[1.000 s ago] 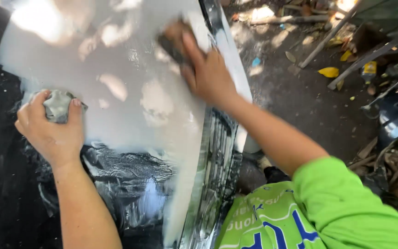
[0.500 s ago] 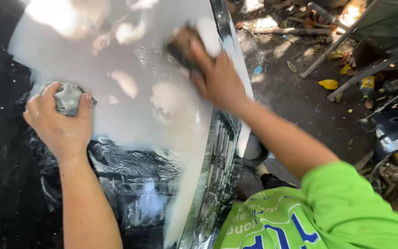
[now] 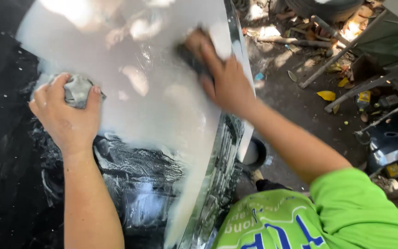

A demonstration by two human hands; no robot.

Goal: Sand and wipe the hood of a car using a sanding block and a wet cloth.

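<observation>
While the wet, pale grey primed car panel fills the view from 9 to 1 o'clock, the right hand presses a dark sanding block flat near its 1 o'clock edge; it could slip off. The left hand is clenched around a grey wet rag, which may drip grit.

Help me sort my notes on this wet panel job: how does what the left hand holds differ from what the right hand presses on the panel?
The left hand grips a pale grey rag, crumpled into a wad; the right hand presses a dark block that lies flat. The rag sits at the left edge of the wet grey panel, the block near its right edge. The fingers curl around the rag but lie stretched over the block. Both touch the same panel.
</observation>
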